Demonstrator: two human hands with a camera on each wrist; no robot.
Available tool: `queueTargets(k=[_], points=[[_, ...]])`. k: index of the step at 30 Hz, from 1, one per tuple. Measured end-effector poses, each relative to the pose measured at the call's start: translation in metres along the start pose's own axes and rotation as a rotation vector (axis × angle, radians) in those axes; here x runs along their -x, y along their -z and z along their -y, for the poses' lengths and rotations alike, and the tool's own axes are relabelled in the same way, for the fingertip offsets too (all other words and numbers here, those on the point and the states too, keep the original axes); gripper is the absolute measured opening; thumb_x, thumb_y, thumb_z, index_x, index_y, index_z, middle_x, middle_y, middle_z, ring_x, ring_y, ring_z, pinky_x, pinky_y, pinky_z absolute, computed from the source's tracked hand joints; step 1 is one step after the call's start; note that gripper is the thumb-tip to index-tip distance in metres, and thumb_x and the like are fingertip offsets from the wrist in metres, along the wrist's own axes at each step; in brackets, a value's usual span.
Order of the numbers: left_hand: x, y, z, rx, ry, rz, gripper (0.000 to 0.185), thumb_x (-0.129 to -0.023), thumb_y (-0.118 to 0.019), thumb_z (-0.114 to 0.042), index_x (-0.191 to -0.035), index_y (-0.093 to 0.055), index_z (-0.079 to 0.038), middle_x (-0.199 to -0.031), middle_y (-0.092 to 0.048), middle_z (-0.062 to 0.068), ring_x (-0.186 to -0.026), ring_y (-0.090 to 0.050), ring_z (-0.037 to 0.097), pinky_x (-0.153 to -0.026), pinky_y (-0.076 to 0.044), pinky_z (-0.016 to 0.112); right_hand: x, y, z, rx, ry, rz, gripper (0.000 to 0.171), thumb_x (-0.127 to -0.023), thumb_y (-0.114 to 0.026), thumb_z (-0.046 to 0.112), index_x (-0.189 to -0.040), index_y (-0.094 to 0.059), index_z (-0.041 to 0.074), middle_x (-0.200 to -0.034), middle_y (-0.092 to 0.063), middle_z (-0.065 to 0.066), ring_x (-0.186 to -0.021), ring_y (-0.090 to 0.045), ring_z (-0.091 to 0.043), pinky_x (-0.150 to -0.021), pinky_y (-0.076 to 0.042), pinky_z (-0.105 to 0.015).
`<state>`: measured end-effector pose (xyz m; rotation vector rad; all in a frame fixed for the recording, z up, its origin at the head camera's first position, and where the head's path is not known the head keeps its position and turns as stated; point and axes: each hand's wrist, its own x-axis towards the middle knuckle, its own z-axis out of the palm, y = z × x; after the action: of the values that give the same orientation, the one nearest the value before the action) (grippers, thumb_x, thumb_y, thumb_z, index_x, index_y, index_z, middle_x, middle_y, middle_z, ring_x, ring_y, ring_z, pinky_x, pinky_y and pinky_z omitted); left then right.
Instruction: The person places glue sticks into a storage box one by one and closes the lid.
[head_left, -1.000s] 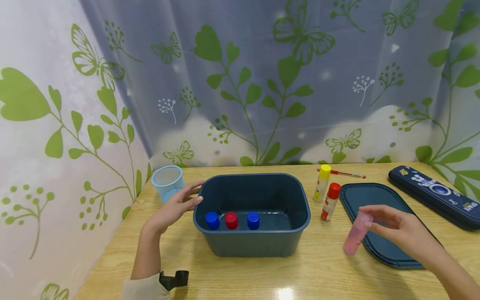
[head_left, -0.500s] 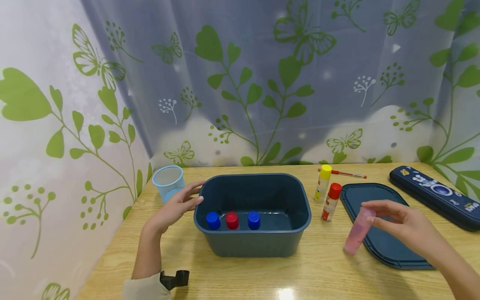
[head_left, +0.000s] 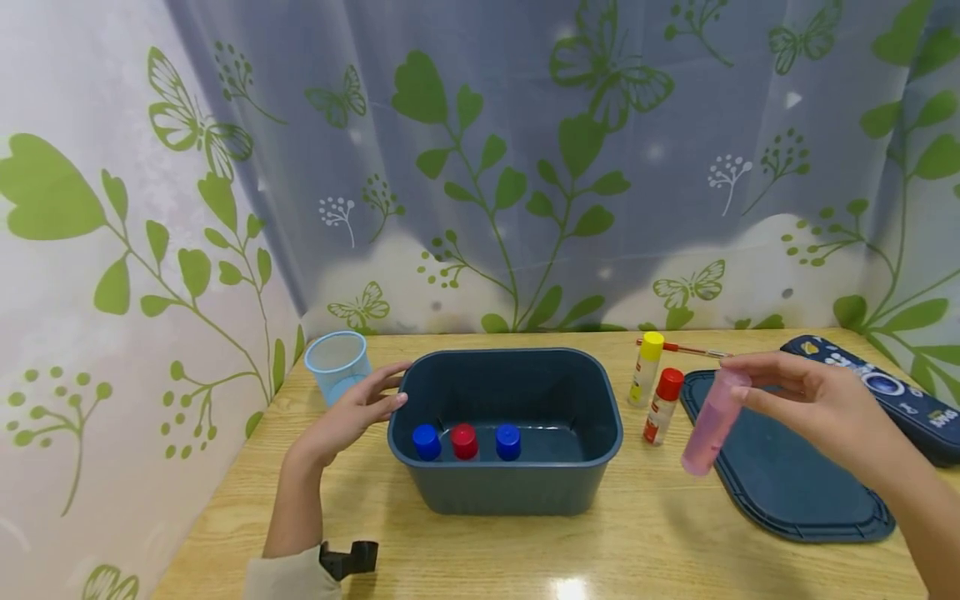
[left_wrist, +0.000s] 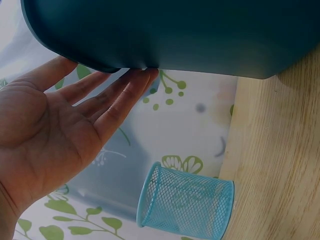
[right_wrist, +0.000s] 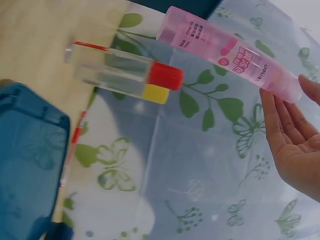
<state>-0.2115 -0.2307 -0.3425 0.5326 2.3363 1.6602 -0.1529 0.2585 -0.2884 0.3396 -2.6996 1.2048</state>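
With fingers and thumb, my right hand (head_left: 813, 400) pinches the top end of a translucent pink glue bottle (head_left: 708, 429). The bottle hangs tilted above the table, between a dark bin (head_left: 510, 490) and its flat lid (head_left: 802, 475). Printed lettering shows along the pink bottle (right_wrist: 225, 52) in the right wrist view. My left hand (head_left: 351, 412) rests its fairly straight fingers against the bin's left rim; in the left wrist view the fingertips (left_wrist: 147, 75) are at the bin's edge. Inside the bin stand two blue caps (head_left: 427, 442) and a red cap (head_left: 464, 441); what lies under them is hidden.
A clear bottle with a red cap (head_left: 662, 407) and one with a yellow cap (head_left: 646, 369) stand right of the bin. Behind them lies a red pen (head_left: 678, 347). A navy pencil case (head_left: 930, 412) sits far right, a light-blue mesh pen holder (left_wrist: 187, 200) at the left.
My right hand has lifted the pink glue bottle up off the table, over the lid's left edge. The left hand stays at the bin's rim.
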Motion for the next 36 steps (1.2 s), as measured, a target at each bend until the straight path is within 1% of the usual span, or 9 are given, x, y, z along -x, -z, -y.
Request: queueTargets(k=[6, 9, 15, 20, 26, 28, 31, 34, 36], points=[[0.000, 0.000, 0.001, 0.003, 0.003, 0.000, 0.054, -0.097, -0.049, -0.026, -0.144, -0.028, -0.012, -0.142, -0.029, 0.019, -0.127, -0.033, 0.035, -0.100, -0.030, 0.050, -0.010, 0.006, 0.018, -0.008, 0.050, -0.042, 0.035, -0.088, -0.064, 0.024, -0.121, -0.060, 0.011, -0.104, -0.058, 0.016, -0.084, -0.059, 0.002, -0.064, -0.047, -0.017], [0.001, 0.000, 0.001, -0.003, 0.002, 0.001, 0.054, -0.097, -0.048, -0.027, -0.144, -0.028, -0.012, -0.142, -0.029, 0.019, -0.127, -0.033, 0.035, -0.100, -0.030, 0.050, -0.015, 0.007, 0.029, -0.010, 0.037, -0.066, 0.035, -0.087, -0.065, 0.027, -0.120, -0.061, 0.014, -0.102, -0.060, 0.017, -0.082, -0.061, -0.001, -0.064, -0.046, -0.016], [0.001, 0.001, 0.002, -0.008, -0.005, 0.002, 0.054, -0.097, -0.048, -0.027, -0.145, -0.027, -0.012, -0.143, -0.028, 0.020, -0.127, -0.032, 0.035, -0.100, -0.030, 0.051, -0.025, 0.007, 0.052, -0.020, 0.028, -0.096, 0.035, -0.087, -0.065, 0.031, -0.119, -0.062, 0.018, -0.101, -0.063, 0.014, -0.086, -0.060, -0.002, -0.067, -0.047, -0.016], [0.001, 0.002, 0.002, -0.005, -0.002, 0.002, 0.054, -0.097, -0.048, -0.027, -0.144, -0.027, -0.012, -0.143, -0.028, 0.020, -0.127, -0.033, 0.035, -0.100, -0.030, 0.050, -0.033, 0.005, 0.065, -0.113, 0.093, -0.067, 0.031, -0.088, -0.065, 0.023, -0.118, -0.063, 0.016, -0.102, -0.065, 0.012, -0.090, -0.060, -0.002, -0.069, -0.046, -0.015], [0.001, 0.001, 0.000, 0.001, 0.003, 0.002, 0.053, -0.097, -0.048, -0.027, -0.144, -0.028, -0.012, -0.143, -0.029, 0.019, -0.127, -0.033, 0.035, -0.100, -0.030, 0.050, -0.044, -0.004, 0.081, -0.143, 0.087, -0.074, 0.032, -0.086, -0.067, 0.025, -0.117, -0.065, 0.017, -0.104, -0.063, 0.013, -0.091, -0.060, -0.003, -0.068, -0.046, -0.018], [0.001, 0.001, -0.001, 0.002, 0.005, 0.002, 0.053, -0.097, -0.048, -0.027, -0.144, -0.028, -0.012, -0.143, -0.029, 0.019, -0.127, -0.033, 0.035, -0.100, -0.030, 0.050, -0.046, -0.009, 0.086, -0.157, 0.106, -0.071, 0.032, -0.086, -0.067, 0.025, -0.116, -0.065, 0.015, -0.105, -0.063, 0.011, -0.090, -0.060, -0.005, -0.067, -0.047, -0.020], [0.001, 0.000, -0.002, 0.003, 0.006, 0.002, 0.053, -0.097, -0.048, -0.027, -0.144, -0.028, -0.012, -0.143, -0.029, 0.019, -0.127, -0.033, 0.035, -0.100, -0.030, 0.049, -0.050, -0.015, 0.091, -0.199, 0.151, -0.040, 0.031, -0.087, -0.066, 0.022, -0.116, -0.064, 0.012, -0.106, -0.063, 0.006, -0.089, -0.061, -0.009, -0.065, -0.050, -0.023], [0.001, 0.000, -0.001, 0.002, 0.006, 0.001, 0.053, -0.097, -0.048, -0.027, -0.144, -0.028, -0.012, -0.142, -0.029, 0.019, -0.127, -0.033, 0.035, -0.100, -0.030, 0.049, -0.054, -0.023, 0.094, -0.220, 0.196, -0.008, 0.030, -0.087, -0.066, 0.020, -0.116, -0.064, 0.012, -0.105, -0.063, 0.005, -0.087, -0.061, -0.011, -0.063, -0.051, -0.024], [0.001, 0.000, -0.001, 0.003, 0.005, 0.000, 0.053, -0.097, -0.048, -0.027, -0.144, -0.028, -0.012, -0.142, -0.029, 0.019, -0.127, -0.033, 0.035, -0.100, -0.030, 0.049, -0.056, -0.029, 0.096, -0.223, 0.218, 0.017, 0.031, -0.088, -0.065, 0.021, -0.117, -0.064, 0.011, -0.108, -0.062, 0.005, -0.088, -0.061, -0.011, -0.066, -0.051, -0.023]])
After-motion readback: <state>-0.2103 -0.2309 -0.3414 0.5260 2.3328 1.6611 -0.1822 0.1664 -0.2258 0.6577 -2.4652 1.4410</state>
